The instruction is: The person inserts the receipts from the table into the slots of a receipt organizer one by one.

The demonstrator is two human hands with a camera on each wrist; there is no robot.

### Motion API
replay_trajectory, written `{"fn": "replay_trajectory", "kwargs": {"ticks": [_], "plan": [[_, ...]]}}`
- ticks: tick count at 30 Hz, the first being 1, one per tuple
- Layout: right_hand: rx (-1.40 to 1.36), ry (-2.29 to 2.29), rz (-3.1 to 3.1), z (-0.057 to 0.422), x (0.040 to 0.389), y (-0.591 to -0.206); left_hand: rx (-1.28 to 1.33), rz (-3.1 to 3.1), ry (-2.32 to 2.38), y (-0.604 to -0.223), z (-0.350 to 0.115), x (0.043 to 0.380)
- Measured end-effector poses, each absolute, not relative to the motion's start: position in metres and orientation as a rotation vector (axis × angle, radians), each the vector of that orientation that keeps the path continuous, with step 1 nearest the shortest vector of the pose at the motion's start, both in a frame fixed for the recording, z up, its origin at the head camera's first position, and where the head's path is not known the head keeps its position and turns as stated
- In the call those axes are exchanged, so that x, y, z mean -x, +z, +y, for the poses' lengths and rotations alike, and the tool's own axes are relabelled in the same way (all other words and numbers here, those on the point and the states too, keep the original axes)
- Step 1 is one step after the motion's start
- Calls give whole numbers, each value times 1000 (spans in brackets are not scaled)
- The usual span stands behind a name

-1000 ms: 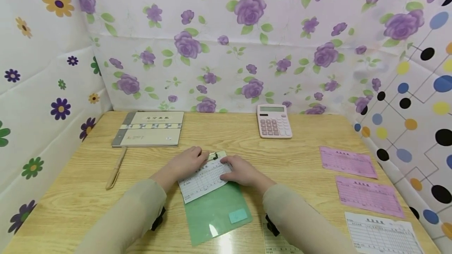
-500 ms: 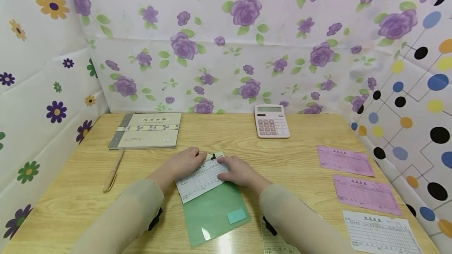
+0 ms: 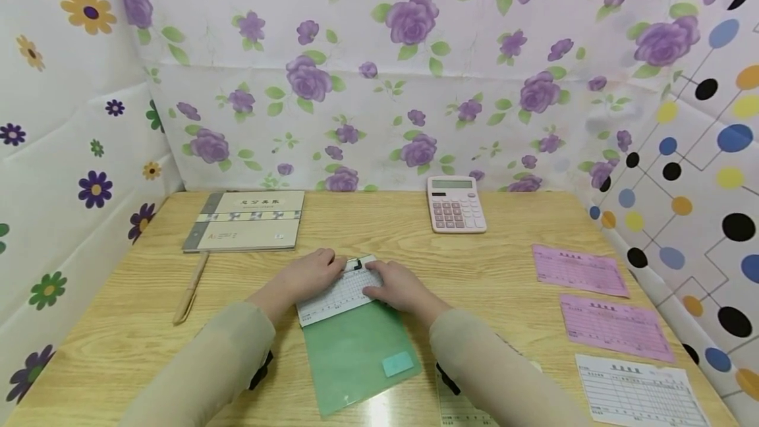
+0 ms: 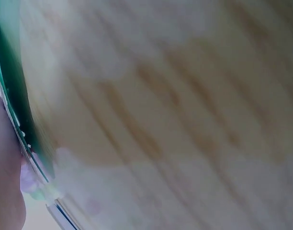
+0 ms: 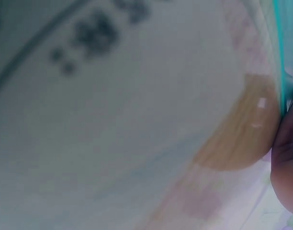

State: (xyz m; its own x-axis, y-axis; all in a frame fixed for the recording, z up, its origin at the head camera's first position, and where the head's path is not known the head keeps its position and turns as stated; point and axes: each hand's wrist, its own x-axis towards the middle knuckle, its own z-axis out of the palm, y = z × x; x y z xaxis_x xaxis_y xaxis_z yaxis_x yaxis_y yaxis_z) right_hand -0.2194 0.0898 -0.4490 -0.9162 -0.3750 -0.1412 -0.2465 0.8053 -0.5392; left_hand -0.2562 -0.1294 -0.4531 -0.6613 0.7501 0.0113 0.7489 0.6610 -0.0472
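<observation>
A green clip folder [image 3: 356,354] lies slightly turned on the table in the head view, a light blue label [image 3: 397,364] near its lower right corner. Across its upper part lies a white printed form [image 3: 338,298], its top by the black metal clip [image 3: 358,264]. My left hand [image 3: 308,277] holds the form's upper left side, fingers curled near the clip. At the form's right edge my right hand [image 3: 400,285] pinches it between thumb and fingers. Both wrist views are blurred close-ups, with only part of the left hand [image 4: 6,163] and the right hand [image 5: 286,158] showing.
A ledger book [image 3: 249,219] lies back left, with a tan pen [image 3: 191,288] in front. A pink calculator [image 3: 456,204] sits at the back. On the right are two pink slips [image 3: 581,270] and a white form [image 3: 640,391]. Another sheet [image 3: 459,404] lies partly under the right forearm.
The white form has slid up the folder toward the clip, so its lower edge sits higher and more green shows. Both hands stay close to where they were.
</observation>
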Motion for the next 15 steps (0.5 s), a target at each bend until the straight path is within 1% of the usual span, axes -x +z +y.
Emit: {"fn": "replay_trajectory", "kwargs": {"ticks": [8,12,15], "plan": [[458,-877,2635,94,220,-446,1267,-2810,132,-460,-127,256],[449,-928,2542,105,218,-440,1242,-2837,121,-461,-127,254],[496,-898,2525,119,216,-434,1232,-2822,124,-462,-130,254]]}}
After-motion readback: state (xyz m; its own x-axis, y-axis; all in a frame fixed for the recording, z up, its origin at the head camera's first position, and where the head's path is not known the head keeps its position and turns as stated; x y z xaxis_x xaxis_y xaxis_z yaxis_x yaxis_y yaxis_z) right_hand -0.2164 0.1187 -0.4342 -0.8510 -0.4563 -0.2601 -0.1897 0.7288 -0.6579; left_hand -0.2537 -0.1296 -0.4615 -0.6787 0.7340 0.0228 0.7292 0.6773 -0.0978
